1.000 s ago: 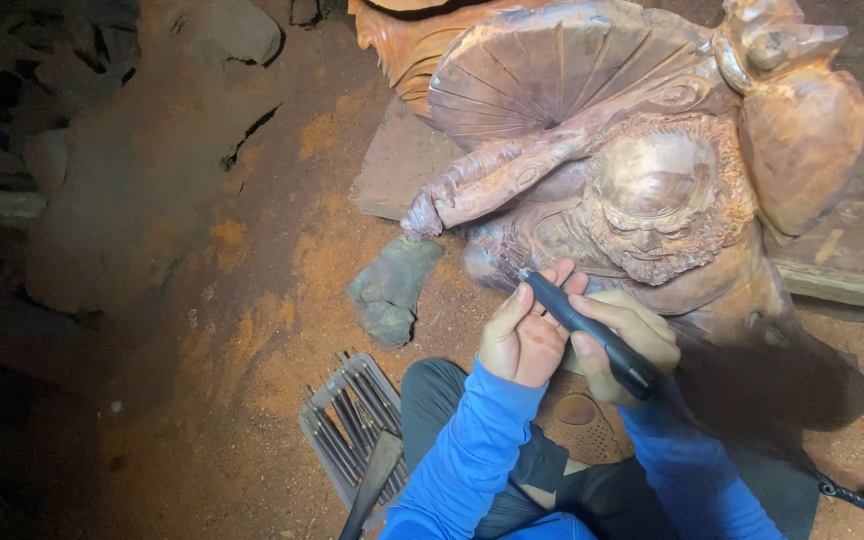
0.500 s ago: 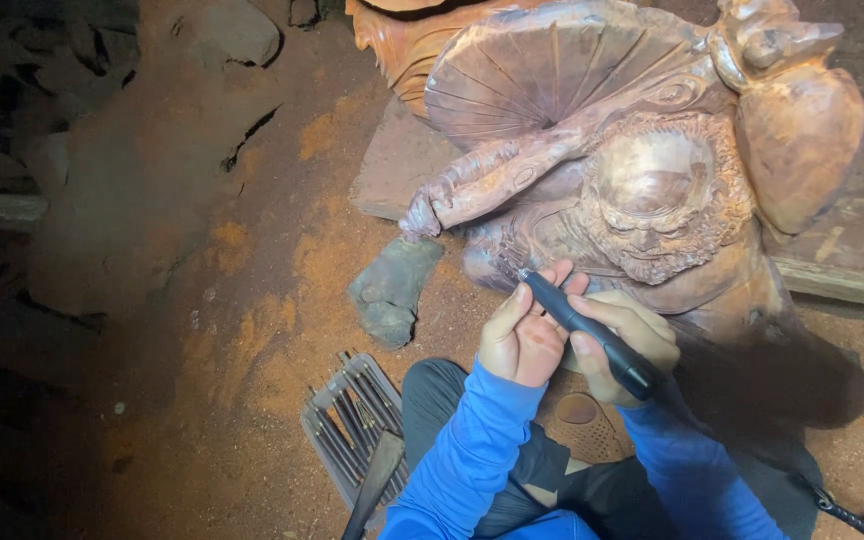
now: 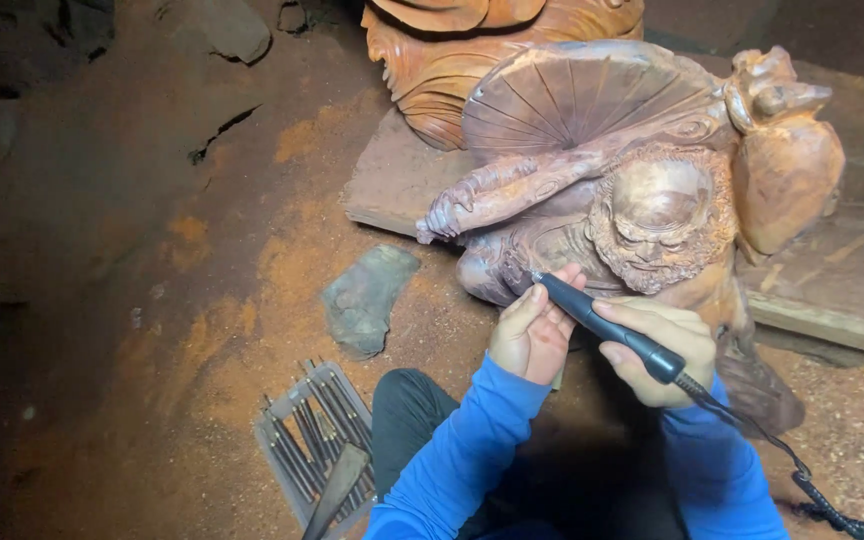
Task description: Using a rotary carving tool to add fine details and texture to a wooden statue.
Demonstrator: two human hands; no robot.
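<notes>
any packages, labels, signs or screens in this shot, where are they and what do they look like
No labels, signs or screens show.
Nearest to a package: an open grey tray of thin dark tool bits, on the dusty orange floor at lower left, left of the person's knee; flat, rectangular.

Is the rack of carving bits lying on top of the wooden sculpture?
No, the rack of carving bits lies on the dusty floor beside the person's knee, well apart from the wooden sculpture.

tool tip hidden against carving, cord cut off, second carving cropped
</notes>
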